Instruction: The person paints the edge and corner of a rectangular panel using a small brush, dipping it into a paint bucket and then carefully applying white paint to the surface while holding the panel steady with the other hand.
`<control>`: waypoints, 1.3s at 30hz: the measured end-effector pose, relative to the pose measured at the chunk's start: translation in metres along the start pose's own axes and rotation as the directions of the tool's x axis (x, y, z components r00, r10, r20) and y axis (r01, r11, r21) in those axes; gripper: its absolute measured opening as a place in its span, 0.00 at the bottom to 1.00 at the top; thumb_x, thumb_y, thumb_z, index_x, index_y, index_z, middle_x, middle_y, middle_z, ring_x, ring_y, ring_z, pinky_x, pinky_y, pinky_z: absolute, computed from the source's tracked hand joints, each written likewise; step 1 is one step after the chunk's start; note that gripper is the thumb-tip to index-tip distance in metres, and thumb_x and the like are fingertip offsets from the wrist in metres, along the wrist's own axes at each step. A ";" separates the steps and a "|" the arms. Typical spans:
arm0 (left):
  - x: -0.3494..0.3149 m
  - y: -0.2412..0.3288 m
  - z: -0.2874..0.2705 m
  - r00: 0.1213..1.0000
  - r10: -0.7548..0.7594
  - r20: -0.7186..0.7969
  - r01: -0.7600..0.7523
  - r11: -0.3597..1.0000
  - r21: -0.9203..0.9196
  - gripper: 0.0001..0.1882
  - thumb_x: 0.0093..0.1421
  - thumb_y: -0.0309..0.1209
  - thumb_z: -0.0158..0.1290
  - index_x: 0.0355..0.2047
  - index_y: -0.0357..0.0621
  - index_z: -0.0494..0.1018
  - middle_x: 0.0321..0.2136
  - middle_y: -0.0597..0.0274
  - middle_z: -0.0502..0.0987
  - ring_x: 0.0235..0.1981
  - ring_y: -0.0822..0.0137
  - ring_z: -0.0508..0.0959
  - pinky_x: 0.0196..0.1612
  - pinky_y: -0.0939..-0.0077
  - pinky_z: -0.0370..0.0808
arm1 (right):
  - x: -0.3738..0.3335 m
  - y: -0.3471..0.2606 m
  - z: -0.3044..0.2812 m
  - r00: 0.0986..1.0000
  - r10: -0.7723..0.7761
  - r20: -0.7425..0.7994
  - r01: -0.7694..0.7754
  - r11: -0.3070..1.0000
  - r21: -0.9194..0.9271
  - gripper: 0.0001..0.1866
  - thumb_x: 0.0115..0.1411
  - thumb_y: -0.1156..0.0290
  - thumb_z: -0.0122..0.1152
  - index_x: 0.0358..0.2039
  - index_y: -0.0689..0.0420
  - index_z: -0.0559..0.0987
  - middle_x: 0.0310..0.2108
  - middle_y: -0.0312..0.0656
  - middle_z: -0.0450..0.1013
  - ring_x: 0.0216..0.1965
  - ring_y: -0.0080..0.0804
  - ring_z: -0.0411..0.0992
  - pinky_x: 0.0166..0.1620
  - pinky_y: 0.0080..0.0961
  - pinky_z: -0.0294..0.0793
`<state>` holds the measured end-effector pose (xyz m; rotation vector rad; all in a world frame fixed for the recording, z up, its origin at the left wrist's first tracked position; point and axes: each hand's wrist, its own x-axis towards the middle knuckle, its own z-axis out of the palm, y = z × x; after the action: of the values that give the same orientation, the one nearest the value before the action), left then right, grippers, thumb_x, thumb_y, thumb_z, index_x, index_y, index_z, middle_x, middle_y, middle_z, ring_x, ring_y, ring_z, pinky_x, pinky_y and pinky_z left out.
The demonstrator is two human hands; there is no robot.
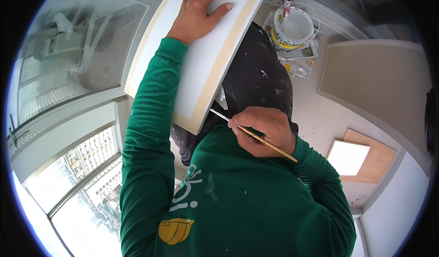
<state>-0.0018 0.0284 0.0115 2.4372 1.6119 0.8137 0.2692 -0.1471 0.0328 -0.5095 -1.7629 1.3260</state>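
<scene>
A white panel (201, 46) with a beige border leans across my left thigh, its near corner close to my waist. My left hand (199, 10) lies on the panel's far part, fingers stretched out and thumb apart. In my right hand (265, 129) is a thin paintbrush (250, 133) with a light wooden handle, pinched between thumb and fingers. The brush's white tip points left, just beside the panel's near right edge; whether it touches the edge I cannot tell.
A white paint bucket (292, 27) with a red-handled brush (286, 9) stands on paper (299, 64) at the far right. To the right is a large beige board (375, 74); behind it lie a white sheet (348, 157) and a brown board (377, 163). Glass windows (77, 42) line the left.
</scene>
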 end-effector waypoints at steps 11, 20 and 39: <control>0.001 0.000 0.000 1.000 -0.020 0.009 0.020 1.000 -0.007 0.22 0.68 0.40 0.63 0.57 0.40 0.80 0.61 0.38 0.78 0.62 0.37 0.77 0.67 0.50 0.73 | 0.004 0.005 0.009 0.997 -0.005 0.078 0.006 1.000 -0.013 0.14 0.55 0.83 0.72 0.43 0.61 0.83 0.32 0.46 0.82 0.30 0.42 0.83 0.33 0.35 0.83; 0.002 -0.002 0.000 1.000 0.000 0.007 0.000 1.000 0.007 0.23 0.68 0.40 0.64 0.57 0.40 0.80 0.61 0.37 0.78 0.62 0.37 0.77 0.67 0.50 0.73 | 0.014 0.008 0.002 0.999 0.010 -0.039 -0.014 0.993 -0.115 0.14 0.55 0.85 0.72 0.42 0.60 0.82 0.31 0.45 0.82 0.29 0.42 0.83 0.34 0.33 0.84; 0.003 -0.001 0.000 1.000 -0.008 0.016 0.008 1.000 0.020 0.23 0.68 0.40 0.63 0.57 0.38 0.80 0.61 0.35 0.78 0.62 0.37 0.77 0.68 0.49 0.72 | 0.023 0.011 -0.011 0.999 0.034 -0.021 -0.036 0.991 -0.131 0.14 0.56 0.83 0.73 0.43 0.60 0.82 0.34 0.47 0.83 0.31 0.43 0.84 0.36 0.32 0.85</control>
<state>-0.0017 0.0315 0.0126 2.4429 1.6303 0.7784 0.2638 -0.1200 0.0320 -0.6269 -1.8418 1.2301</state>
